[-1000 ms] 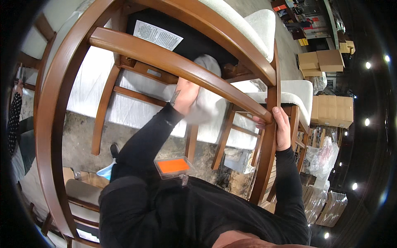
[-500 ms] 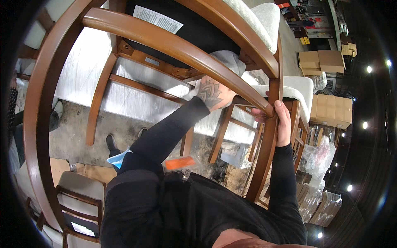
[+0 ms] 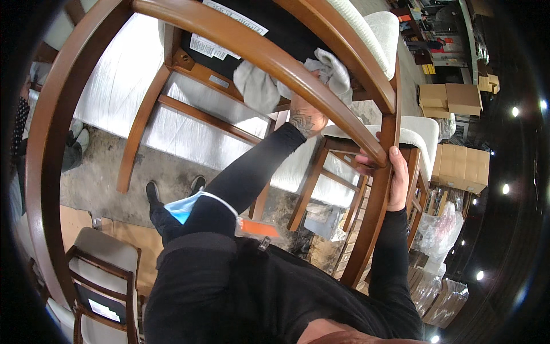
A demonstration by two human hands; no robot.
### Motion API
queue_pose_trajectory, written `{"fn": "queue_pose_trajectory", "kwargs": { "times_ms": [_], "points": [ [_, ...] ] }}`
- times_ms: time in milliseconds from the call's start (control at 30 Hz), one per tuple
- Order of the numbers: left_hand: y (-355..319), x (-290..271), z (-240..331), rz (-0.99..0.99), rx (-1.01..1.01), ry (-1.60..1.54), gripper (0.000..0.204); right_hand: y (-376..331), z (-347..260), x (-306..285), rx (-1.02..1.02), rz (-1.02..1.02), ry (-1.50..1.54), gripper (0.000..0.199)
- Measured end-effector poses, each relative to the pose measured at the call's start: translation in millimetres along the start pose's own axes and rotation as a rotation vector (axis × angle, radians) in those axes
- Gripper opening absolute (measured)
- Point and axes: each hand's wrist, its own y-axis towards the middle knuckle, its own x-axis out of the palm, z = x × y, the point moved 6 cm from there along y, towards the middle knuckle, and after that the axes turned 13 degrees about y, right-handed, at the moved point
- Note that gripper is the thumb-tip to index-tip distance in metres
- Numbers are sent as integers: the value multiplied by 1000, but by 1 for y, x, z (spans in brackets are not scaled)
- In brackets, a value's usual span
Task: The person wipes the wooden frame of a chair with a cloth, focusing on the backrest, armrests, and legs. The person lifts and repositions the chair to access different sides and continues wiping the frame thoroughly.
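The left hand [image 3: 306, 117] clutched a grey cloth [image 3: 260, 86] at twelve o'clock; the right hand [image 3: 395, 178] gripped the wooden chair frame [image 3: 378, 212] at three, best kept firm.

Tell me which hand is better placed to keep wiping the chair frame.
Left, probably. The left hand already holds the crumpled grey cloth against the curved brown wooden chair frame. The right hand is wrapped around the frame's upright, steadying it.

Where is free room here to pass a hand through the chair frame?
Open gaps lie between the curved top rail and the lower stretcher, left of the left hand. It is crowded near the grey cloth and around the right hand gripping the upright post.
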Motion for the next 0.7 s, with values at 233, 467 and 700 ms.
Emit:
{"fn": "queue_pose_trajectory", "kwargs": {
  "times_ms": [233,467,700],
  "points": [
    [-75,-8,-125,-326,-545,-125,42,1,-2,1,-14,-3,-20,52],
    [-78,6,-112,-68,-820,-48,24,0,2,1,1,15,-2,61],
    [-56,34,-13,-150,-89,-328,34,3,6,0,7,-9,5,65]
  ]
}}
